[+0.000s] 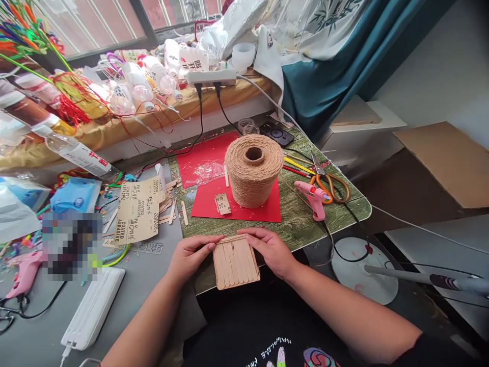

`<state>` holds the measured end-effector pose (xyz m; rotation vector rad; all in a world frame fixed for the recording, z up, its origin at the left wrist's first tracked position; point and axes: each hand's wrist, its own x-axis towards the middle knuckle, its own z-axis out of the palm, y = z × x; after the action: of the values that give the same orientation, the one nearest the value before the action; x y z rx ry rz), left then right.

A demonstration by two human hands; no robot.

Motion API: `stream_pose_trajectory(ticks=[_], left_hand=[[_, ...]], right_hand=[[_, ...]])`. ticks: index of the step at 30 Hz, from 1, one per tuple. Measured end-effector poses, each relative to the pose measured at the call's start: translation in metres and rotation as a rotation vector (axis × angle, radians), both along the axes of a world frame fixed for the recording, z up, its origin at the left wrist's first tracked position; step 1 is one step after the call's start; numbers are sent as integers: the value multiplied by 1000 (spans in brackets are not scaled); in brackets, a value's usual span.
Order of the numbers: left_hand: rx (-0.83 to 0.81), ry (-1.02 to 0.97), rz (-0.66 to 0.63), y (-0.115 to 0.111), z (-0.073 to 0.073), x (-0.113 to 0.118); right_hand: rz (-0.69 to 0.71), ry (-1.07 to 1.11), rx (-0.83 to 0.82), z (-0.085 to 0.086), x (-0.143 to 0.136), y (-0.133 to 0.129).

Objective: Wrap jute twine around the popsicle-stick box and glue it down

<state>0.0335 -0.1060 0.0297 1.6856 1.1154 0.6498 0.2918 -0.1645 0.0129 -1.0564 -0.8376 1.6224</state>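
Note:
A small panel of wooden craft sticks (236,262), laid side by side with twine-like edging, is held at the table's front edge. My left hand (193,255) pinches its upper left corner between thumb and fingers. At the upper right corner, my right hand (269,250) grips it the same way. Beyond the panel, a big spool of brown twine (254,173) stands upright on red sheets (198,204). A pink glue gun (314,199) rests to the right, beside orange-handled scissors (330,181).
Sandpaper (138,211) and loose craft sticks (168,211) lie to the left. A white power strip (93,309) is at the lower left. Black cables run off the table's right side. Bottles and bags crowd the window ledge (183,112).

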Motion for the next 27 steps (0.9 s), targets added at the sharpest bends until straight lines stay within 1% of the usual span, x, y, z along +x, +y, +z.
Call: stream_pose_trajectory(ticks=[3,6,10,12,13,15,16,18,19,20,21,23,25,27], left_hand=[[-18,-12,6,-1,3,2],[4,-14,10,-2,6,5],[84,25,-8,-2,11,8],[134,77,-19,-2,18,12],[166,122,-28,-2,24,15],[256,235,-78,-6,39,26],[311,292,-125,-9,47,33],[410,375,-271,-17,60,48],[441,405,-341,-22,64,56],[465,433,-389,-26,65,63],[482,464,-410,-30,65,70],[503,513,-401,-35,61,77],[506,527,-375,-37,58,78],[489,502,-369,-37,57,73]], right_hand=[[10,4,-13,-2,1,0],[-6,-35,4,-3,1,0],[-98,-81,47,-3,-1,-1],[-143,-69,42,-3,-3,-2],[-155,-65,41,-4,-3,-2],[-165,-61,47,-4,-4,-3],[-165,-56,55,-4,-4,-3],[-162,-42,74,-3,-4,-3],[-157,-38,85,-2,-3,-2],[-151,-38,96,-2,-3,-2],[-144,-41,104,-2,-2,-1],[-136,-48,115,-2,-1,0],[-131,-38,117,-3,2,2],[-123,-24,123,-3,6,3]])
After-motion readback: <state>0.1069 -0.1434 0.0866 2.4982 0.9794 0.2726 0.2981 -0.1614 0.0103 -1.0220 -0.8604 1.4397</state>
